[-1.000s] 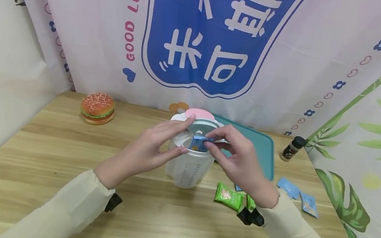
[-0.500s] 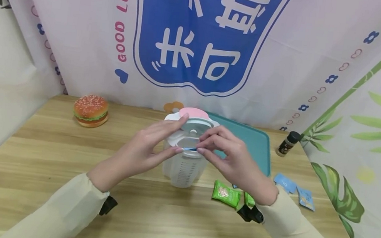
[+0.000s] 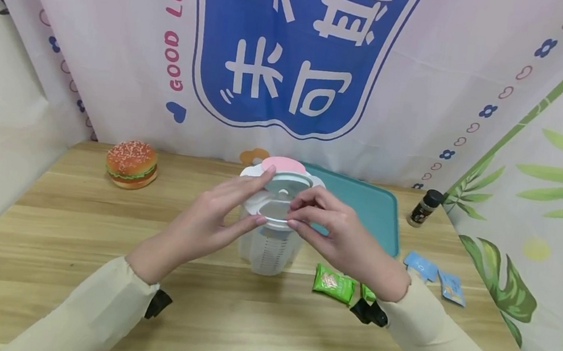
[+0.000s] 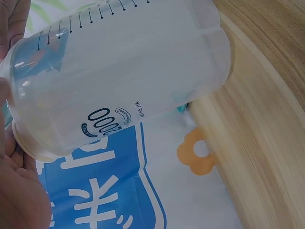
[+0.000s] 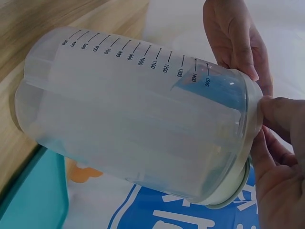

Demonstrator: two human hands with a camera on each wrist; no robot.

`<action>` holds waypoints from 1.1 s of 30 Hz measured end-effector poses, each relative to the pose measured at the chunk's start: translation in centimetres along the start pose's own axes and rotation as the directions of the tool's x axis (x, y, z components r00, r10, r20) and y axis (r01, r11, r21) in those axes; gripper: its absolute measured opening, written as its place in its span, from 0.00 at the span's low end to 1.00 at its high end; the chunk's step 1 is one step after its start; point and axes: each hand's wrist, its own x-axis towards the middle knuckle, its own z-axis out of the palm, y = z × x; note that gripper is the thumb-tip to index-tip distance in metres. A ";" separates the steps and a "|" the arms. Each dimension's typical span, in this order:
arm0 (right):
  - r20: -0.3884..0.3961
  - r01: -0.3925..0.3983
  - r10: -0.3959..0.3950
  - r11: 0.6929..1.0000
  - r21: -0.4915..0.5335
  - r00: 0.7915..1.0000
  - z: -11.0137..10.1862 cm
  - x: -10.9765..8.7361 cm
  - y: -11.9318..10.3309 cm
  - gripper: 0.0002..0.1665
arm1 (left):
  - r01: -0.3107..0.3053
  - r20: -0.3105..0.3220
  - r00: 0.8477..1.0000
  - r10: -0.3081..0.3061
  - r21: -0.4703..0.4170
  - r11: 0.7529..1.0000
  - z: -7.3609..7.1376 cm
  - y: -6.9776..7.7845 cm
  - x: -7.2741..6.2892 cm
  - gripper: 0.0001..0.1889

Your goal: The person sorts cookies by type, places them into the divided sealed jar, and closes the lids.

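Observation:
A translucent storage jar (image 3: 267, 248) with measuring marks stands upright at the table's middle, its grey-green flap (image 3: 288, 183) raised. My left hand (image 3: 210, 219) reaches across the jar's top, fingers extended at the flap and thumb touching the front rim. At the right of the opening, my right hand (image 3: 333, 226) bends its fingers, its thumb against the rim; I cannot tell whether they pinch anything. A blue snack packet (image 5: 209, 88) sits inside the jar just under the rim. Green packets (image 3: 334, 283) lie near my right wrist, one partly hidden.
A teal tray (image 3: 375, 211) lies behind the jar. Blue packets (image 3: 451, 288) rest at the right, near a black-capped seasoning bottle (image 3: 424, 209). A toy hamburger (image 3: 131, 164) sits at the back left. The jar's pink lid (image 3: 284, 165) is down; a printed curtain (image 3: 134, 57) hangs behind.
The blue packet, earlier pinched by my right hand above the opening, has gone down below the rim. The right hand has moved slightly left and down to the rim.

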 end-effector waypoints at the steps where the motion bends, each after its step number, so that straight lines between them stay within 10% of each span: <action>1: 0.002 0.004 -0.004 1.000 -0.002 1.000 0.0 0.0 0.0 0.06 | 0.001 0.000 1.000 -0.001 0.001 1.000 0.0 0.0 0.0 0.42; 22: -0.018 0.038 -0.036 0.996 0.085 0.999 -0.2 -0.4 0.3 0.13 | -0.013 -0.006 1.000 0.013 -0.004 1.000 0.1 0.0 0.0 0.43; 33: -0.202 0.094 -0.055 0.977 0.189 0.978 -1.7 -2.9 2.1 0.08 | -0.014 -0.021 1.000 0.014 -0.009 1.000 0.2 -0.1 0.1 0.43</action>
